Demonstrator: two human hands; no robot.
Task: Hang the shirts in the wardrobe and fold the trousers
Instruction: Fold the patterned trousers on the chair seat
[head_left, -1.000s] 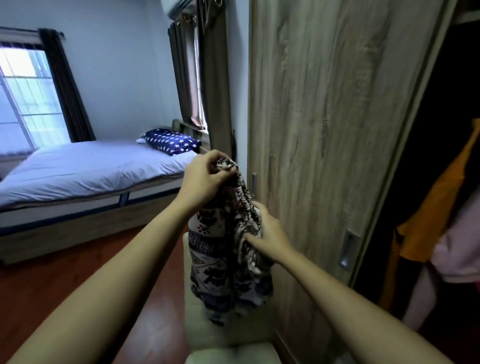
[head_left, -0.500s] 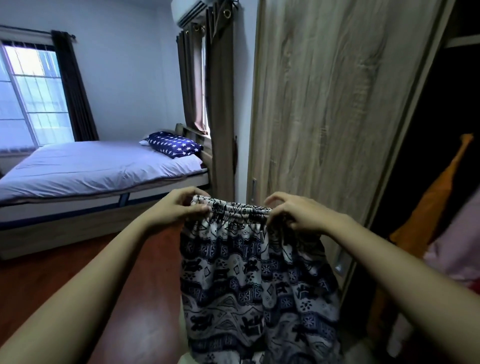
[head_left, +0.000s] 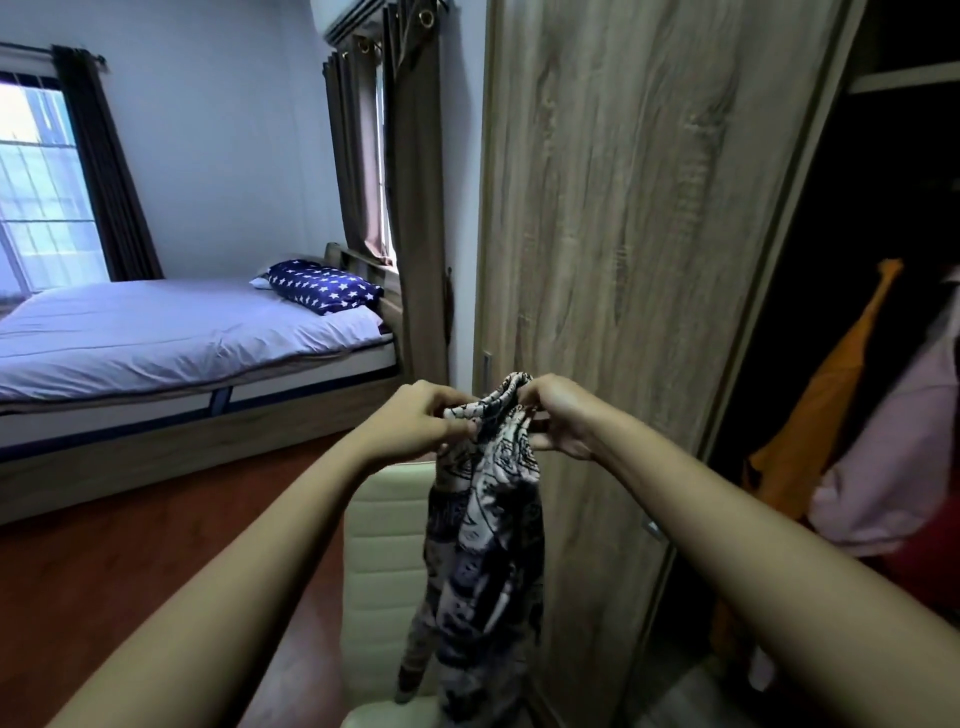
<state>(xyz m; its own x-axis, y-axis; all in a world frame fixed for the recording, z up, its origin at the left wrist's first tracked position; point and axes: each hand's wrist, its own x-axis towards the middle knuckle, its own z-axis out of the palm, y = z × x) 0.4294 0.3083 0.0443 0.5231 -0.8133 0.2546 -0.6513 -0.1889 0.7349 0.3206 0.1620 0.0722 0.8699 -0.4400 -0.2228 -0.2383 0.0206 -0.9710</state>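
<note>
Gripping the patterned trousers (head_left: 485, 525) at the bunched waistband — left hand (head_left: 415, 423) and right hand (head_left: 558, 415) close together, fingers curled, pinching fabric — legs dangling over a cream chair (head_left: 382, 545) beside the wardrobe door (head_left: 634, 234).

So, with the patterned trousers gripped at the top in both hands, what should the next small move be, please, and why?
Probably lower the trousers onto the cream chair to fold them across. The left hand and right hand pinch the waistband close together, so they hang in one narrow column over the chair.
</note>
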